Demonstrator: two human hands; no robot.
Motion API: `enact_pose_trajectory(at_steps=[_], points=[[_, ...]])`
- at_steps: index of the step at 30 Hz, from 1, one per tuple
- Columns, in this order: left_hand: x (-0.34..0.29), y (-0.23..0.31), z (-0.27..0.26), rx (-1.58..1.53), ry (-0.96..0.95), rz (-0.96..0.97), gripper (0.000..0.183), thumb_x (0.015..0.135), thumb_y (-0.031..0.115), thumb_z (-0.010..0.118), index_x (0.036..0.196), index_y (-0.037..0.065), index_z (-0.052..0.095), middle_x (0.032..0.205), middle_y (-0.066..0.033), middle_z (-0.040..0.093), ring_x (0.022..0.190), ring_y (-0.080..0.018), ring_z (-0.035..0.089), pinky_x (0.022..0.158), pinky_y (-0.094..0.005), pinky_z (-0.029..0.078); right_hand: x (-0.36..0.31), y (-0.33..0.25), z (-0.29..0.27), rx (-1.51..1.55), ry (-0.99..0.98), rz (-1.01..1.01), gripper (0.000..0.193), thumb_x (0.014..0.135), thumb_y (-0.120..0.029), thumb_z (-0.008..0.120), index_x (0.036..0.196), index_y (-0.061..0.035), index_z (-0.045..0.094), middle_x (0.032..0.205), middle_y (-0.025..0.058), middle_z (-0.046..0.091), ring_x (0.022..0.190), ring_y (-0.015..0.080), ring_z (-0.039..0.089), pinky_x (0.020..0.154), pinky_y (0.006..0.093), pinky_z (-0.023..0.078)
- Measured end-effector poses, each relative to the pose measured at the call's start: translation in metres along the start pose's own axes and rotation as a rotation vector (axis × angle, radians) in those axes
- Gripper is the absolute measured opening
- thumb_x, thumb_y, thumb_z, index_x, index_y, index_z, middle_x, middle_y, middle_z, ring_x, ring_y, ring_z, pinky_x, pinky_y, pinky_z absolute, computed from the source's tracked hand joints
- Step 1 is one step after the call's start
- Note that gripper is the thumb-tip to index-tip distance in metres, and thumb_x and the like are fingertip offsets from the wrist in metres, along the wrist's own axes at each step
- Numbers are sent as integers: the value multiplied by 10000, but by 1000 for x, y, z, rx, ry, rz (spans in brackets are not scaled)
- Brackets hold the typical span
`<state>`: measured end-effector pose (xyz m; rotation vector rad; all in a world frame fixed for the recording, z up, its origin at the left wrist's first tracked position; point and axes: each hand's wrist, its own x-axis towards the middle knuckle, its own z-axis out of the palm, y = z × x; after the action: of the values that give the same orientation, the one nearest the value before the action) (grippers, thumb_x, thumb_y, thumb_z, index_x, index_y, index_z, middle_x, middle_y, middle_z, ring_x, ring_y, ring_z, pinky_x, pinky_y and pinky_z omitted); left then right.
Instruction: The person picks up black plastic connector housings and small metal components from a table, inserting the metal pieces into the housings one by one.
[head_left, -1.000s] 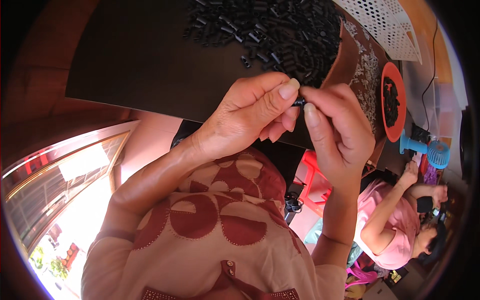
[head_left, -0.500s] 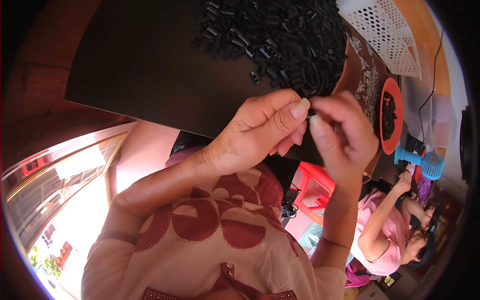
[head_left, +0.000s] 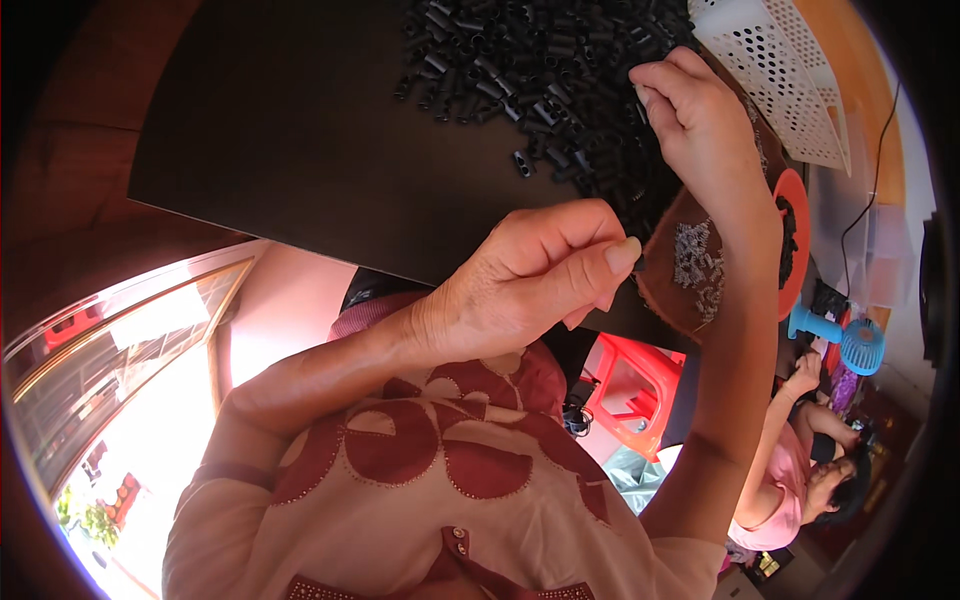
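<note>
The person sits at a dark table (head_left: 300,130) with a heap of small black tube-shaped parts (head_left: 540,70) spread across its far side. The left hand (head_left: 520,285) hovers over the near edge of the table with its fingers curled and thumb pressed to forefinger; a tiny dark piece (head_left: 640,263) seems to peek out at the fingertip, though it is too small to be sure of. The right hand (head_left: 700,120) is stretched out to the right edge of the heap, fingers bent together and dipping toward the parts; I cannot tell whether it has 1 pinched or is only touching them.

Just right of the heap lies a brown tray (head_left: 690,270) with a scatter of small silvery metal pieces (head_left: 695,260), and beyond it an orange dish (head_left: 792,240) with more black parts. A white perforated basket (head_left: 770,70) stands at the far right.

As I judge it, this is the fetching step: 1 hand keeps a piece ready while the other goes for a mate. The next move calls for a fine pinch on a single tube without dragging its neighbours, then bringing it back to the waiting left hand.
</note>
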<state>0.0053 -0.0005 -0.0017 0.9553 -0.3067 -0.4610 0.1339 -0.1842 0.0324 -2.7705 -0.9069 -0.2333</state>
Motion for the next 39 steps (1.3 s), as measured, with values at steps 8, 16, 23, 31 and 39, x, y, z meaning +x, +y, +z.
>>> enact_pose_trajectory(at_steps=[8, 16, 23, 31, 39], points=[[0, 2, -1, -2, -20, -14, 167, 999, 141, 460, 950, 8, 549, 751, -24, 543, 614, -61, 452, 546, -206, 378, 1, -20, -1, -108, -91, 33, 104, 831, -94, 614, 919, -37, 608, 850, 94, 539, 750, 297, 577, 666, 392, 459], [0, -1, -1, 0, -24, -10, 158, 991, 146, 481, 955, 11, 555, 774, -27, 556, 632, -61, 466, 553, -209, 383, -4, -15, -5, 66, -7, -24, 75, 828, -33, 592, 901, -34, 571, 811, 65, 538, 670, 191, 560, 602, 316, 438], [-1, -3, -2, -103, -16, 24, 163, 979, 152, 494, 948, 6, 559, 787, -52, 568, 615, -73, 473, 542, -213, 379, -43, -50, -36, 709, -52, 340, 29, 879, -26, 579, 899, -23, 557, 732, 5, 585, 631, 42, 504, 576, 204, 415], [-1, -8, 0, -110, -26, 20, 206, 985, 180, 460, 908, 8, 545, 779, -68, 565, 589, -89, 468, 510, -222, 358, -91, -77, -56, 1131, 57, 424, 55, 857, 41, 613, 901, 20, 590, 805, 14, 586, 724, 43, 534, 659, 172, 420], [-5, -8, 2, -66, -52, 47, 247, 990, 218, 448, 881, 13, 532, 772, -69, 548, 592, -91, 463, 510, -221, 354, -106, -83, -53, 1256, 54, 399, 112, 845, 36, 629, 954, 39, 605, 842, 47, 619, 743, 48, 557, 653, 175, 433]])
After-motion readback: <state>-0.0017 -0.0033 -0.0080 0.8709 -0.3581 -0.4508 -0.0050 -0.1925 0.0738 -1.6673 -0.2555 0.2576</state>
